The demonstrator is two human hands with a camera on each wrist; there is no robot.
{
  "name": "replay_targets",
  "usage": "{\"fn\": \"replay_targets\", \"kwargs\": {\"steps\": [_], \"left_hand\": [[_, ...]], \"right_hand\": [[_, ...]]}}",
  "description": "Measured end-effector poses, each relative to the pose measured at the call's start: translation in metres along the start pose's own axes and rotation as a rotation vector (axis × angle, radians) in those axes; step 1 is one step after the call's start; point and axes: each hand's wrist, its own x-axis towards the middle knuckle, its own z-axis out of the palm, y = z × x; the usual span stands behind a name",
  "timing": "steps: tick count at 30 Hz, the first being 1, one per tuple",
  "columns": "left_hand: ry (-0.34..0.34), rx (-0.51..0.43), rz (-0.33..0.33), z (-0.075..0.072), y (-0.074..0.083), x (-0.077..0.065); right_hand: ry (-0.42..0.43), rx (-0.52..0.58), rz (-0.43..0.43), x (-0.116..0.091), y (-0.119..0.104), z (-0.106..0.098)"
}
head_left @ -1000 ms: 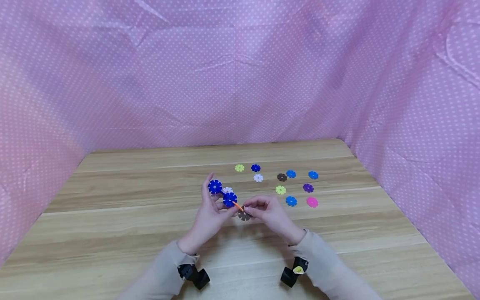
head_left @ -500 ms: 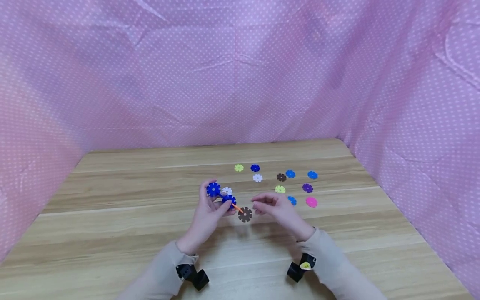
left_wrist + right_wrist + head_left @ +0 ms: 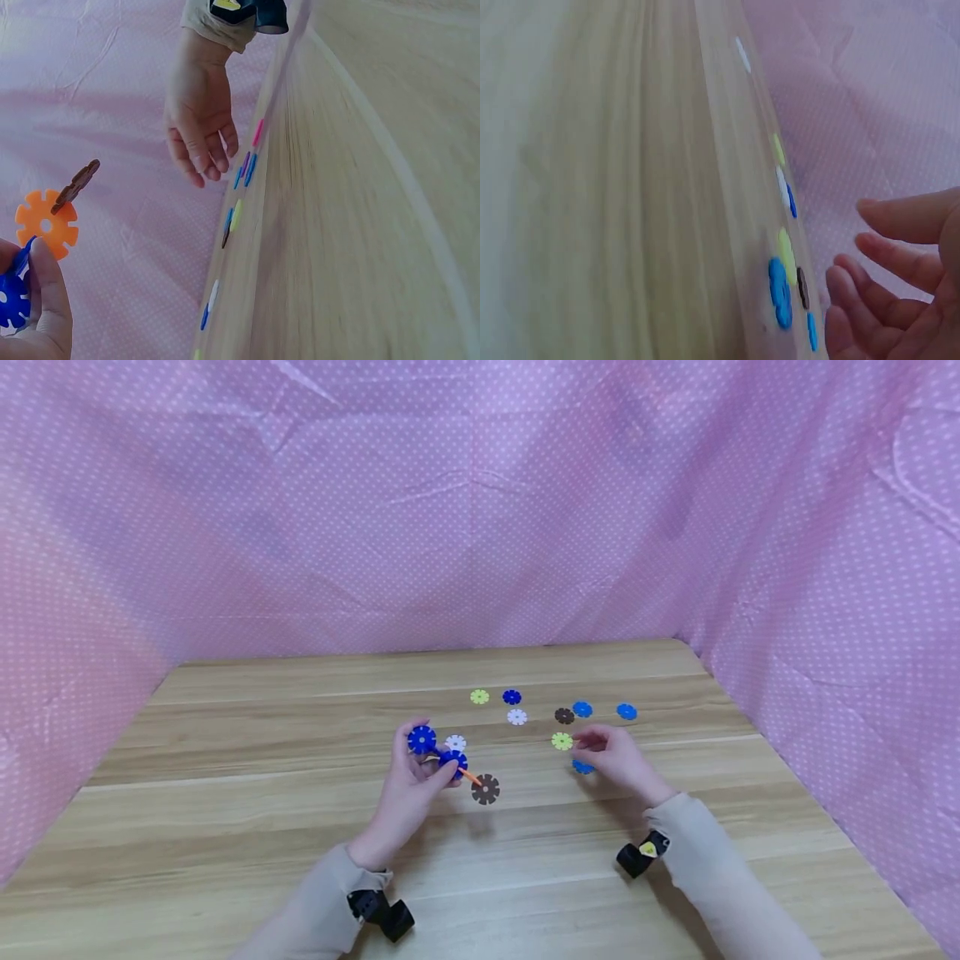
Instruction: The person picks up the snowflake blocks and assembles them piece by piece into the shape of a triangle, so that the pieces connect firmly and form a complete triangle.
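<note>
My left hand [image 3: 405,793] pinches a joined chain of notched plastic discs, raised over the table. In the chain are a blue disc [image 3: 422,733], another blue disc [image 3: 454,762], an orange disc [image 3: 30,219] seen nearly edge-on from the head, and a brown disc [image 3: 486,797] at the near end. The left wrist view shows the brown disc slotted crosswise into the orange one. My right hand [image 3: 618,764], fingers loosely bent and holding nothing, hovers over the right group of discs. Its fingertips overlap a light blue disc [image 3: 582,767] and come beside a yellow-green disc [image 3: 562,742].
Loose discs lie flat on the wooden table [image 3: 300,710]: a white disc [image 3: 455,743] behind the chain, a dark blue disc [image 3: 512,697], a brown loose disc [image 3: 564,717] and several others. A pink dotted curtain [image 3: 465,527] encloses the back and sides.
My right hand has let go of the brown disc and moved right, over the loose discs, covering the purple and pink ones. The left hand has shifted slightly left with the chain.
</note>
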Motion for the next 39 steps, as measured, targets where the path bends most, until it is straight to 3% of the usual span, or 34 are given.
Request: {"fn": "replay_targets", "kwargs": {"steps": [5, 14, 28, 33, 39], "left_hand": [[0.013, 0.015, 0.001, -0.001, -0.001, -0.001], [-0.003, 0.01, 0.003, -0.001, -0.001, -0.002], [-0.015, 0.006, -0.006, -0.002, -0.001, 0.001], [-0.024, 0.011, -0.013, -0.002, -0.002, 0.002], [-0.025, 0.023, -0.034, -0.001, 0.0, 0.002]], "right_hand": [[-0.03, -0.088, 0.008, 0.003, 0.013, -0.006], [-0.061, -0.148, 0.035, 0.006, 0.018, -0.005], [-0.13, -0.146, 0.032, 0.008, 0.012, 0.0], [-0.117, -0.179, 0.003, 0.007, 0.01, 0.004], [-0.084, -0.132, -0.005, 0.004, 0.003, 0.007]]}}
